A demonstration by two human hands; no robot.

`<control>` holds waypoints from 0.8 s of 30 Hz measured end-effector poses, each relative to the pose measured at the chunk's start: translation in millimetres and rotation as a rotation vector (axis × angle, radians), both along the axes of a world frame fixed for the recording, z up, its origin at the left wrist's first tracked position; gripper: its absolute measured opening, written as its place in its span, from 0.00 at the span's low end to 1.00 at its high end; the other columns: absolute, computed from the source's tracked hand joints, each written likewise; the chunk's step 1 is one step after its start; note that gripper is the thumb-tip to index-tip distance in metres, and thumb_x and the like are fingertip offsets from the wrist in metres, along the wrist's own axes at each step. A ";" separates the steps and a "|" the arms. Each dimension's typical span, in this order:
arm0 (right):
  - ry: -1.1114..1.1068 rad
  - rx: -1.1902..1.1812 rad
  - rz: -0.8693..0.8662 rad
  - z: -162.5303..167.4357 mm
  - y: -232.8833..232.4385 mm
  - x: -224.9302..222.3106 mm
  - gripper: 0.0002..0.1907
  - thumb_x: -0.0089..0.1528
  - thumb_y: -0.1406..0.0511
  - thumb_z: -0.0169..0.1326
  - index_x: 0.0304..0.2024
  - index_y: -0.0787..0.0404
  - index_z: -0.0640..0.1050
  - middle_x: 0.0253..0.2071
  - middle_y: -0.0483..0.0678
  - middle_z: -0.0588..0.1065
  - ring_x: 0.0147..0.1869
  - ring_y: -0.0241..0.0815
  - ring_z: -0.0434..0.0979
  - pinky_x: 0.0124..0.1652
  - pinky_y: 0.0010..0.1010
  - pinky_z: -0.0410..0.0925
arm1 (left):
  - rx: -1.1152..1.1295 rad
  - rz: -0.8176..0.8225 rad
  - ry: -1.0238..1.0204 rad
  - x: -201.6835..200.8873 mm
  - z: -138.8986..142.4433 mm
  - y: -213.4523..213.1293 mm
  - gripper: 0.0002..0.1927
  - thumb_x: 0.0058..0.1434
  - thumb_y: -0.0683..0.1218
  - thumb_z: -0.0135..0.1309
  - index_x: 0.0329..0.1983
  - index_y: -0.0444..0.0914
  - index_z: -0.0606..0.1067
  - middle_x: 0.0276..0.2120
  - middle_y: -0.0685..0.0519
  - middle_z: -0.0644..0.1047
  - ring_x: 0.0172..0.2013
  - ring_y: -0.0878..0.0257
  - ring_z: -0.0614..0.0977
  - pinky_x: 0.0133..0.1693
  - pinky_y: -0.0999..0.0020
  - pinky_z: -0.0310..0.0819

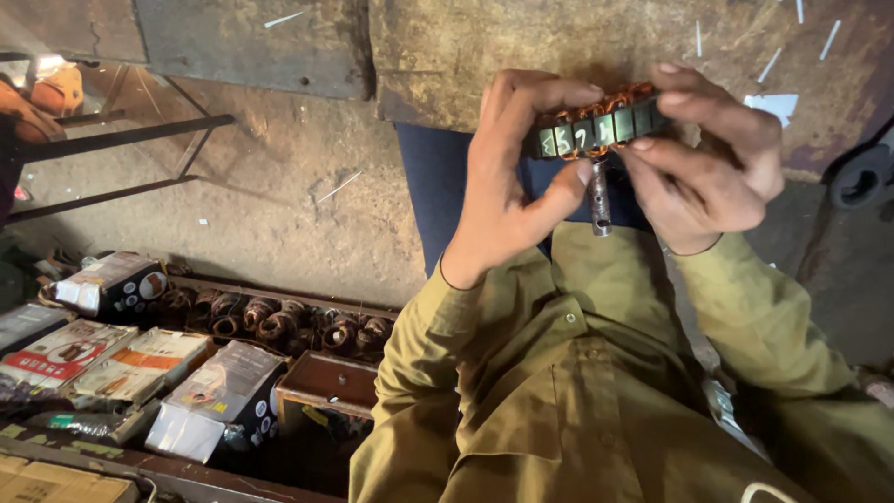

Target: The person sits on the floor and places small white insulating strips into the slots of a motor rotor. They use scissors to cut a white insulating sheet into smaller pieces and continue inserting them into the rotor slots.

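Under both hands (507,191) (703,163): stator (596,126), partly hidden.

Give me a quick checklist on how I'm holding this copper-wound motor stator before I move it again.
1. Left hand on the round copper-wound stator: ok, fingers curl over its left end.
2. Right hand on it: ok, grip at the right end.
3. Short metal shaft visible: ok, hangs below the stator.
4. Stator clear of the concrete slab: cannot tell.
5. Copper windings intact: cannot tell, mostly hidden.
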State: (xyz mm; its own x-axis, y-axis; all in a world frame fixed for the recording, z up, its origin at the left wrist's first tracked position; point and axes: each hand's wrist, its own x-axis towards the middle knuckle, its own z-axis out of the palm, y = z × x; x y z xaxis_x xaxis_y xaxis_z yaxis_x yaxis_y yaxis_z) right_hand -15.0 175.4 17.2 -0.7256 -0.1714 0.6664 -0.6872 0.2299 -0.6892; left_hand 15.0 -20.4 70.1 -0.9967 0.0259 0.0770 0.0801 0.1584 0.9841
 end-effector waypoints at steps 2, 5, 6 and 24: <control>0.006 0.005 0.039 2.7 -2.0 -0.9 0.15 0.55 0.82 0.72 0.35 0.71 0.76 0.50 0.59 0.70 0.59 0.62 0.78 0.58 0.53 0.74 | -0.004 -0.007 -0.025 1.2 0.5 -2.1 0.19 0.62 0.44 0.61 0.56 0.39 0.74 0.49 0.52 0.71 0.51 0.61 0.73 0.58 0.71 0.67; 0.013 0.054 0.093 6.9 -0.2 -5.4 0.14 0.55 0.81 0.71 0.36 0.72 0.77 0.50 0.59 0.69 0.58 0.62 0.78 0.59 0.54 0.75 | 0.003 -0.028 -0.042 -0.1 -3.2 -6.0 0.17 0.64 0.44 0.62 0.55 0.39 0.75 0.49 0.52 0.72 0.50 0.61 0.73 0.58 0.70 0.67; 0.031 0.068 0.096 7.6 0.0 -7.4 0.14 0.54 0.81 0.71 0.36 0.72 0.77 0.50 0.59 0.69 0.57 0.63 0.78 0.59 0.55 0.76 | 0.010 -0.037 -0.041 -0.1 -4.5 -7.4 0.17 0.64 0.44 0.62 0.55 0.39 0.75 0.49 0.52 0.72 0.50 0.61 0.73 0.58 0.70 0.66; -0.010 0.072 0.116 18.3 -11.0 -6.6 0.12 0.55 0.81 0.68 0.36 0.72 0.77 0.50 0.59 0.69 0.56 0.66 0.79 0.57 0.56 0.79 | 0.014 0.006 -0.092 6.0 2.5 -12.7 0.17 0.64 0.45 0.63 0.55 0.39 0.76 0.48 0.52 0.71 0.50 0.62 0.73 0.57 0.71 0.67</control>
State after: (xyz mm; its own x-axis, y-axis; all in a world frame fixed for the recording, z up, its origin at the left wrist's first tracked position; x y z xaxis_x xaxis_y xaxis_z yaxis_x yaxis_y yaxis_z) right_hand -21.6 164.4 35.5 -0.7049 -0.3015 0.6420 -0.7050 0.1983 -0.6810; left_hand 21.0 -33.1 72.6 -0.9997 0.0198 -0.0146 -0.0116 0.1453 0.9893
